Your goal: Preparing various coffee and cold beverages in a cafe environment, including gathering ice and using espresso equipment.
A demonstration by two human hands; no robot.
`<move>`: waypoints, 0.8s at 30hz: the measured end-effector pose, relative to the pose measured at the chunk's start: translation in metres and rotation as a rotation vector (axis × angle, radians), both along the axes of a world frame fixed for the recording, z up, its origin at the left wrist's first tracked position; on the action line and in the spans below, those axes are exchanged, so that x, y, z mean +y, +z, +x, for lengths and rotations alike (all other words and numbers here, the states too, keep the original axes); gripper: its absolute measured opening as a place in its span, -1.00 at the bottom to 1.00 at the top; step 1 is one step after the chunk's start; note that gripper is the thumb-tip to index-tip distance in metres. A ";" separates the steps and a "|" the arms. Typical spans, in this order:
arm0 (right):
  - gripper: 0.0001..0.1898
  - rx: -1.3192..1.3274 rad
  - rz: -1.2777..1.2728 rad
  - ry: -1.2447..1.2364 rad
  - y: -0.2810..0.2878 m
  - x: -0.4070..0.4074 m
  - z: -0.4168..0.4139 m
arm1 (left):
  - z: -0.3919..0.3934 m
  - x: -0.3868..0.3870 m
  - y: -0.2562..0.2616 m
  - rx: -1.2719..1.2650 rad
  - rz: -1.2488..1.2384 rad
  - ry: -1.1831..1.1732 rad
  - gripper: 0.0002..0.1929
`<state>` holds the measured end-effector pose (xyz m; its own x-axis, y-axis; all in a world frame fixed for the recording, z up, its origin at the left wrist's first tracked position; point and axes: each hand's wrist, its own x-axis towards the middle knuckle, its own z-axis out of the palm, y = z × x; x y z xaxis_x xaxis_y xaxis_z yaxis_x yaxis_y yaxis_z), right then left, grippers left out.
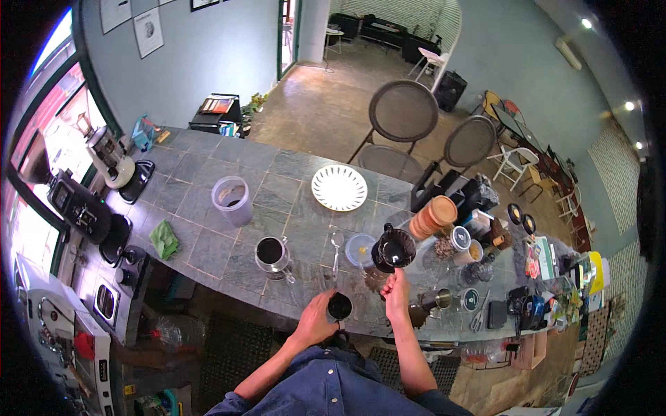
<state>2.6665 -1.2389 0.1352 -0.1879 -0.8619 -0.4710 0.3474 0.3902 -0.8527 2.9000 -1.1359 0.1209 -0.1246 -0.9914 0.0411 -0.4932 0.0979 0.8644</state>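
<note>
My left hand [316,318] is wrapped around the side of a small cup [340,306] with a dark inside, at the counter's near edge. My right hand [396,294] grips the handle of a black coffee dripper [394,250], its ribbed cone facing up. Whether the dripper touches the counter is hard to tell. Beside it lies a round translucent plastic lid [360,250]. A metal spoon [336,248] rests on the tiles beyond the cup. To the left stands a glass coffee server [272,255] holding dark liquid. Brown wet patches [375,281] spread near my right hand.
Farther off are a white plate [339,188] and a plastic tub [232,202]. A green cloth [164,239] and two coffee grinders [83,208] [112,158] occupy the left. Stacked brown saucers [433,216], jars [460,239], a metal cup [442,298] and scissors [479,314] crowd the right.
</note>
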 end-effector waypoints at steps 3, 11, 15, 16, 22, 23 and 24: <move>-0.44 -0.004 0.002 0.061 0.002 -0.022 0.043 | 0.019 0.009 0.004 0.026 0.012 0.024 -0.14; -0.48 -0.085 -0.039 0.176 -0.006 -0.057 0.132 | 0.055 0.015 -0.020 0.059 0.053 0.142 -0.12; -0.47 -0.117 -0.016 0.179 -0.007 -0.069 0.153 | 0.063 0.002 -0.027 0.031 0.012 0.124 -0.13; -0.47 -0.113 -0.018 0.177 -0.006 -0.070 0.156 | 0.063 -0.002 -0.031 0.021 0.006 0.119 -0.13; -0.42 -0.007 -0.036 0.181 0.011 -0.073 0.159 | 0.066 -0.015 -0.042 0.018 -0.039 0.055 -0.11; -0.43 -0.009 -0.032 0.175 0.014 -0.072 0.157 | 0.067 -0.016 -0.044 0.019 -0.061 0.043 -0.10; -0.45 -0.010 -0.028 0.168 0.016 -0.071 0.154 | 0.066 -0.017 -0.042 0.024 -0.063 0.035 -0.10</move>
